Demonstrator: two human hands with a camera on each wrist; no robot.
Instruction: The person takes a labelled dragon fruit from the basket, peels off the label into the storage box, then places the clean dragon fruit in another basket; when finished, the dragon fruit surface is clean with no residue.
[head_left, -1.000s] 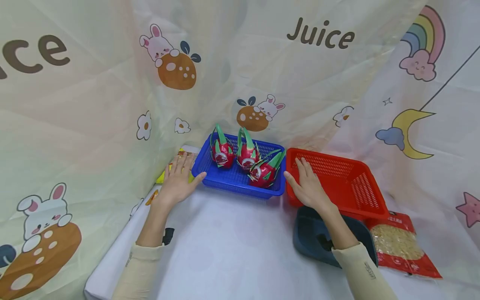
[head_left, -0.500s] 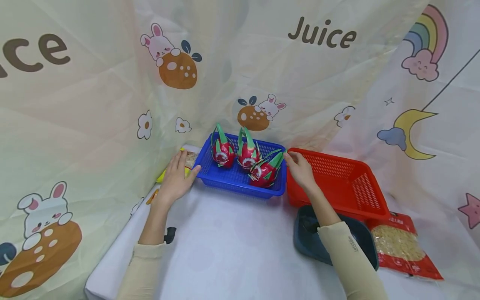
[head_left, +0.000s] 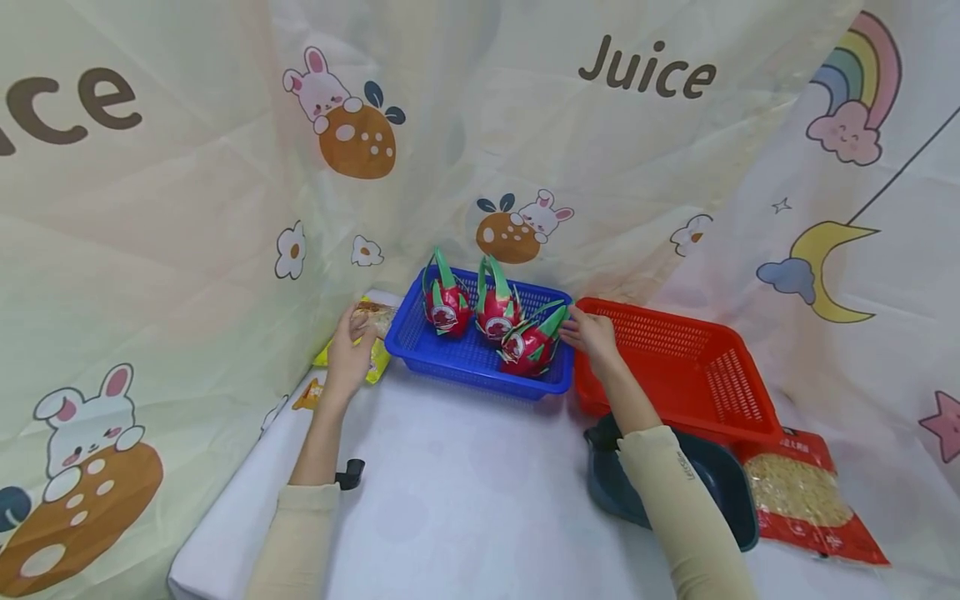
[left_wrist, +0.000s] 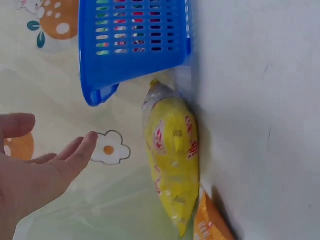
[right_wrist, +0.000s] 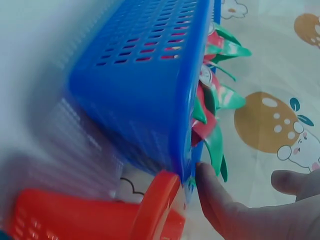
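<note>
A blue plastic basket holds three red dragon fruits with green leaves and stickers. Just left of it is my left hand, fingers loosely bent with nothing between them, over a yellow packet. In the left wrist view its fingers stand apart from both packet and basket. At the basket's right rim is my right hand, beside the leaves of the rightmost fruit. The right wrist view shows a finger right at the blue rim and the thumb raised away from it.
A red basket stands against the blue one's right side. In front of it is a dark tub, with a red bag of pale grains at its right. An orange packet lies at left. Printed cloth hangs behind.
My right hand has moved left from over the red basket to the blue basket's right rim. My left hand's spread fingers have bent and drawn slightly away from the blue basket.
</note>
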